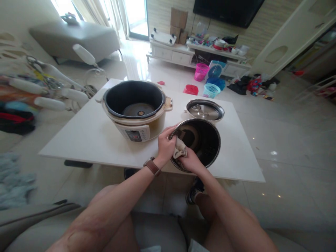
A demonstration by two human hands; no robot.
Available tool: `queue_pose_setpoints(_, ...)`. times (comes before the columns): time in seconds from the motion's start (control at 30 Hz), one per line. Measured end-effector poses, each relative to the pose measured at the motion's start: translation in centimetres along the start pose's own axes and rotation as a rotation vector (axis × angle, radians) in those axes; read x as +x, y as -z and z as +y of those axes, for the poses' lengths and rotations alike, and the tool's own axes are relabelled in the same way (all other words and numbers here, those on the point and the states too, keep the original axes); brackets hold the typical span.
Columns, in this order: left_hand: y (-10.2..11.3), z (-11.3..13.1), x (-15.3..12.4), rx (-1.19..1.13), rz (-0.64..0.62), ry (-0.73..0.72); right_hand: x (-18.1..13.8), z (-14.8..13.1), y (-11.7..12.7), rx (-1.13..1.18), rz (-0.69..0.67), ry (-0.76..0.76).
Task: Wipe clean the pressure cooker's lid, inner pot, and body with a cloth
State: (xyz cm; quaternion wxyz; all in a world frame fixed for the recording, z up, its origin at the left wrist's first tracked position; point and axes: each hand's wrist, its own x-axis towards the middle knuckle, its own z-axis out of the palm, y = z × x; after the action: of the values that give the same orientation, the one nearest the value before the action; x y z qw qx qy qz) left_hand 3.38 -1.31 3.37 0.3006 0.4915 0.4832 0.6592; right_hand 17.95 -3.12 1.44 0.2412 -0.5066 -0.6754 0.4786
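A steel inner pot [207, 143] stands tilted toward me on the white table [91, 136], near its front edge. My left hand [165, 144] is closed on the pot's near-left rim. My right hand [189, 161] is closed on a small beige cloth [180, 149] pressed against the pot's inner wall at the rim. A brown-strapped watch [152, 166] is on my left wrist. Just left of the pot sits a cream electric cooker [135, 108] with an open, dark cavity.
A steel lid [205, 110] lies flat on the table behind the pot. My knees are below the table's front edge. Coloured baskets [210, 85] and clutter lie on the shiny floor beyond. A drying rack [52, 87] with clothes stands at the left.
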Motion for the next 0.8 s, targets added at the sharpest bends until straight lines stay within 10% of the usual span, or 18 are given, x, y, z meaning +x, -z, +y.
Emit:
queue_pose_setpoints(0.27,2.5,-0.9,2.9,0.09,-0.121,0.048,-2.0,-2.9,1.1,-0.832,-0.271,-0.167)
queue_pose_setpoints(0.5,3.2,-1.6,3.2,0.048,-0.092,0.023,-2.1,-3.6,1.1,-0.968,-0.289,-0.126)
queue_pose_setpoints(0.63,3.0,-1.1,2.3,0.04,-0.06,0.039,-1.7,-2.9,1.3,-0.738,-0.249,-0.148)
queue_pose_setpoints(0.8,2.0,-0.4,0.5,0.022,0.016,0.057,-0.6,-1.5,-0.6,0.186,-0.066,-0.046)
